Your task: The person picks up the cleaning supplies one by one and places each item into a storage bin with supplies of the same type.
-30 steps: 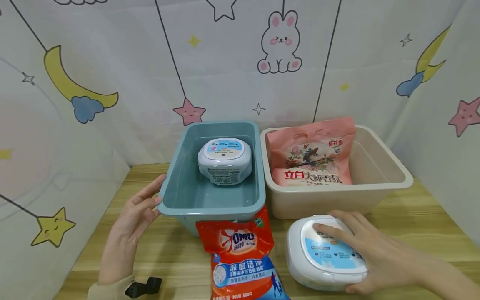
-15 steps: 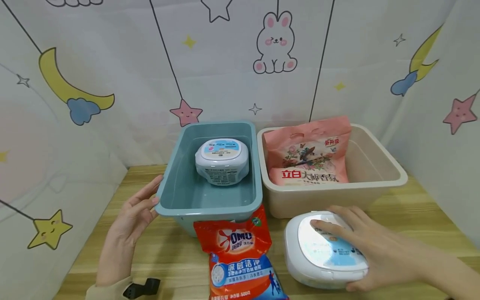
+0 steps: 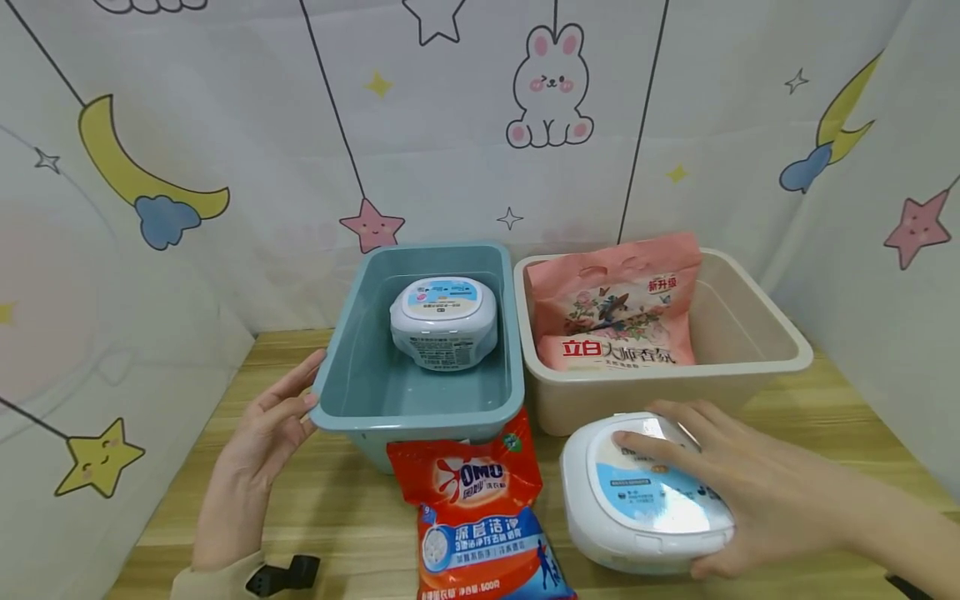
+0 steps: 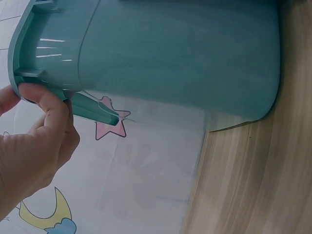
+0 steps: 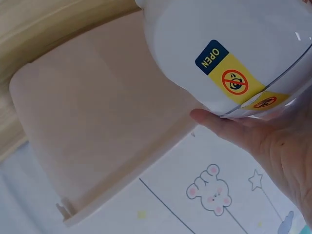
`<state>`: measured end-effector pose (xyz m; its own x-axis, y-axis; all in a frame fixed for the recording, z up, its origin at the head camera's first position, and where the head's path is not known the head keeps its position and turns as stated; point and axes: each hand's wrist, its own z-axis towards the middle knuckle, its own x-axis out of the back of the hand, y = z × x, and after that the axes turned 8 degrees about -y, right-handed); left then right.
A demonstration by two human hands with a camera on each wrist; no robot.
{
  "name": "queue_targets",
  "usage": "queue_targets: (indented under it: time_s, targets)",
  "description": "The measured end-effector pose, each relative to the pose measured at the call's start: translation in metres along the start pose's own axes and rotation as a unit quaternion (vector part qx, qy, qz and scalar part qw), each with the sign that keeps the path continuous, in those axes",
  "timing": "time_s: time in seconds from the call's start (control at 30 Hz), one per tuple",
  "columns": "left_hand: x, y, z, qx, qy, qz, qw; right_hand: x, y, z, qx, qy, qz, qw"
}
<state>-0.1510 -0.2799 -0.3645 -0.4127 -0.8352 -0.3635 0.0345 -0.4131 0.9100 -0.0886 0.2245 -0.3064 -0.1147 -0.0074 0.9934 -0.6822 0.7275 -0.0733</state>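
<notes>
My left hand [image 3: 262, 446] is at the left rim of the blue-green plastic bin [image 3: 420, 408]. In the left wrist view its thumb and fingers [image 4: 46, 100] pinch that rim. A white lidded tub [image 3: 450, 321] with a blue label stands upright inside the bin. My right hand [image 3: 750, 483] grips a similar white tub [image 3: 637, 500] across its lid, in front of the beige bin [image 3: 667, 404]. In the right wrist view this tub [image 5: 195, 29] shows an OPEN sticker, and its underside is hidden.
A pink laundry powder bag [image 3: 611, 308] leans inside the beige bin. A red and blue OMO washing powder bag [image 3: 480, 517] lies before the blue-green bin, left of the held tub. A patterned curtain [image 3: 450, 125] hangs behind the wooden table [image 3: 330, 517].
The tub in my right hand has risen slightly and shifted a little left, with its lid tilting. My left hand stays at the bin's rim. The whole view has shifted slightly.
</notes>
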Motion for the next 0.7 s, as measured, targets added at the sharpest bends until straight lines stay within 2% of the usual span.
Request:
queue_targets:
  time_s: [0.17,0.33,0.7]
  targets:
    - [0.0,0.0,0.0,-0.002,-0.004,-0.004,1.0,0.008,-0.001,0.002,0.003,-0.027,0.013,0.9996]
    - [0.0,0.0,0.0,-0.002,-0.006,-0.006,1.0,0.013,-0.004,0.002,0.007,-0.02,-0.015,0.9997]
    - [0.001,-0.001,0.0,-0.007,-0.005,-0.007,0.9999,0.027,-0.011,0.006,0.016,-0.019,-0.021,0.9995]
